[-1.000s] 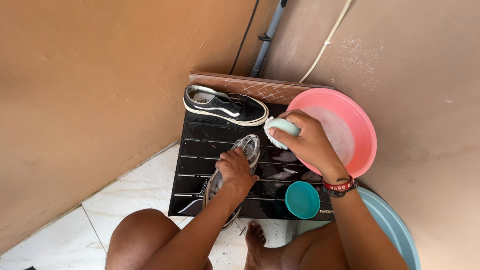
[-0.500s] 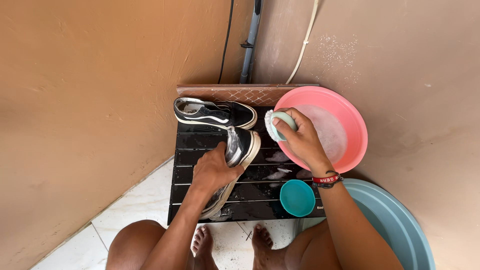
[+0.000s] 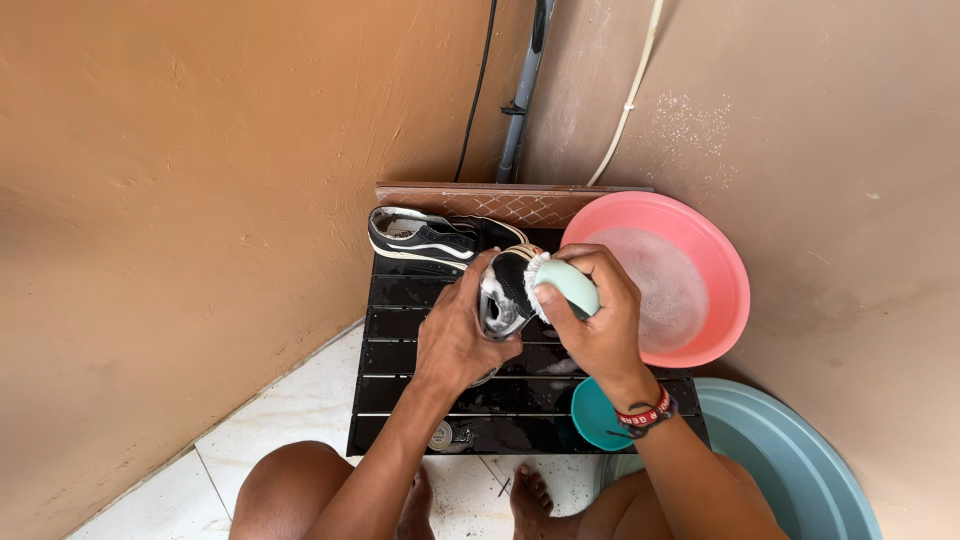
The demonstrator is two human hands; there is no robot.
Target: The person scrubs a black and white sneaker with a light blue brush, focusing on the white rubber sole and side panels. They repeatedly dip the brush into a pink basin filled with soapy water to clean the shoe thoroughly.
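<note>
My left hand clenched around a soapy black shoe, held above the dark slatted stand; my right hand grasping a pale green brush, bristles on the shoe; second shoe behind, pink basin beside

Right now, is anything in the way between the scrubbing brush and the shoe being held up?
Nothing visible. The right hand presses the pale green brush straight against the black shoe, which the left hand holds up above the dark slatted platform. The other shoe lies apart, behind.
</note>
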